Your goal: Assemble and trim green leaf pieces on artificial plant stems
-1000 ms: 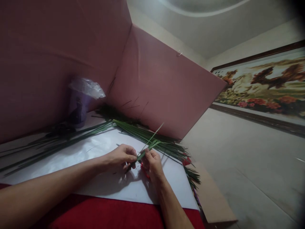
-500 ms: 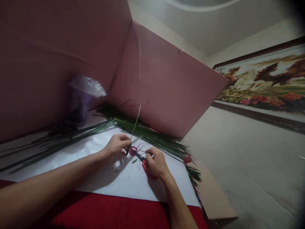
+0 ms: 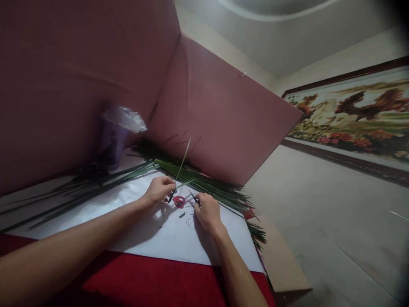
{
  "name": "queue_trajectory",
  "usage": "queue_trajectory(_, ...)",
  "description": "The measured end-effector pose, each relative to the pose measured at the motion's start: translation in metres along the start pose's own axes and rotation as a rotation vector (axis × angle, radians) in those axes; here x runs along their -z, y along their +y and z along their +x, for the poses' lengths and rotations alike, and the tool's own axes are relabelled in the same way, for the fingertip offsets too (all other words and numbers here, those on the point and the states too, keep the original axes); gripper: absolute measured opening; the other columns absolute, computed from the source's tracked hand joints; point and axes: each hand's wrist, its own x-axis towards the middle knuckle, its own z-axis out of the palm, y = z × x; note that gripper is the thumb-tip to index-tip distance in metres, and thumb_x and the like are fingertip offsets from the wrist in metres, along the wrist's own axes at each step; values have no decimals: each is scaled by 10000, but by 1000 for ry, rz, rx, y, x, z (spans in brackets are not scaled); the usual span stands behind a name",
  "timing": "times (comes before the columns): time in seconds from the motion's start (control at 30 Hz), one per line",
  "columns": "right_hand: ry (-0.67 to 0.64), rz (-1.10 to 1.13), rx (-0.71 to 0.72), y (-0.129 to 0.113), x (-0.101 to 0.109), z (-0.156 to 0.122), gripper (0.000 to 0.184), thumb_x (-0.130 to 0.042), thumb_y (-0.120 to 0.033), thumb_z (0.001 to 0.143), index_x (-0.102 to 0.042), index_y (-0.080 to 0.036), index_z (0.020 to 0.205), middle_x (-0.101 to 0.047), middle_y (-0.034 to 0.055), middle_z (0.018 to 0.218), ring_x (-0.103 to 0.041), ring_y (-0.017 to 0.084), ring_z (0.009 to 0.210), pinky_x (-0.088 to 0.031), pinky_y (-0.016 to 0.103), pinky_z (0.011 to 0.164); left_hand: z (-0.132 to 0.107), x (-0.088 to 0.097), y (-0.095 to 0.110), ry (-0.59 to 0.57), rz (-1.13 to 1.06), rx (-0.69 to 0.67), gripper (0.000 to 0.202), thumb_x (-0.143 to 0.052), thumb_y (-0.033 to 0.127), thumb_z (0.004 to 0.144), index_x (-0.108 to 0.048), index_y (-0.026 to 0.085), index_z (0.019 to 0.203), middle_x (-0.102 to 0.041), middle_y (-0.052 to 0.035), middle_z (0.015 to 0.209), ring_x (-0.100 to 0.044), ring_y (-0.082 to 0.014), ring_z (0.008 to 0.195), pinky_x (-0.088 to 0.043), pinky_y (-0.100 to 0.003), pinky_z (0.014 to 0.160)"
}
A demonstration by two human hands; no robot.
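Note:
My left hand [image 3: 162, 189] is closed in a pinch on a thin green leaf strip [image 3: 182, 162], which sticks up; another green end points right from the fingers. My right hand [image 3: 207, 211] is wrapped round scissors, whose dark pointed blades [image 3: 193, 196] show above the fingers, tilted up and left. Their red handles are hidden in the hand. Between the hands is a small red looped thing [image 3: 179, 201], close to my left fingertips; what it is I cannot make out. Small green clippings [image 3: 182, 215] lie on the white sheet [image 3: 153, 245] below.
Long green leaves [image 3: 211, 183] lie in bundles along the back and left of the sheet. A purple container [image 3: 111, 143] with clear plastic on top stands at back left. Pink panels [image 3: 217, 119] rise behind. Red cloth [image 3: 143, 281] covers the front edge; a brown board [image 3: 284, 260] is at right.
The scissors have turned in my right hand: their blades now point up and away from the red looped thing, and the red handles have gone out of sight. My left hand keeps the leaf strip.

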Motion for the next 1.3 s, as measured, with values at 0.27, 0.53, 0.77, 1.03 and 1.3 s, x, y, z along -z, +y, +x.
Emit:
queue_trajectory(0.27, -107, 10, 185, -27, 5, 20, 150, -499, -201, 794, -603, -222, 900, -619, 35, 947, -530, 170, 908, -334, 242, 710, 5, 2, -7, 28, 16, -20, 167, -575, 273, 615, -559, 132, 701, -566, -9, 606, -490, -107, 498, -380, -197, 367)
queue_trajectory(0.53, -181, 9, 128, -33, 9, 17, 176, -528, -301, 768, -610, -211, 895, -660, 44, 839, -583, 182, 764, -310, 247, 592, 6, 4, -3, 84, 30, -45, 132, -566, 248, 604, -552, 130, 661, -554, -9, 574, -494, -115, 471, -397, -216, 355)
queue_trajectory(0.77, -190, 41, 19, -17, 10, -3, 193, -560, -251, 714, -653, -276, 882, -668, 15, 824, -596, 183, 781, -311, 245, 609, 4, 3, 0, 87, 20, -25, 123, -568, 242, 599, -551, 132, 653, -598, -25, 585, -488, -103, 456, -379, -198, 353)
queue_trajectory(1.03, -193, 125, -47, -7, 11, -7, 178, -548, -266, 724, -655, -245, 864, -670, 12, 804, -588, 162, 714, -299, 226, 556, -1, 1, -1, 31, 23, -23, 137, -578, 257, 588, -552, 134, 644, -594, -19, 583, -486, -101, 467, -364, -190, 359)
queue_trajectory(1.3, -68, 274, -55, -6, 10, -24, 111, -557, -199, 671, -625, -224, 755, -644, 12, 682, -556, 167, 633, -304, 245, 560, -4, -2, -2, -17, -4, 0, 141, -599, 259, 572, -561, 137, 632, -561, 3, 573, -475, -107, 477, -386, -214, 379)
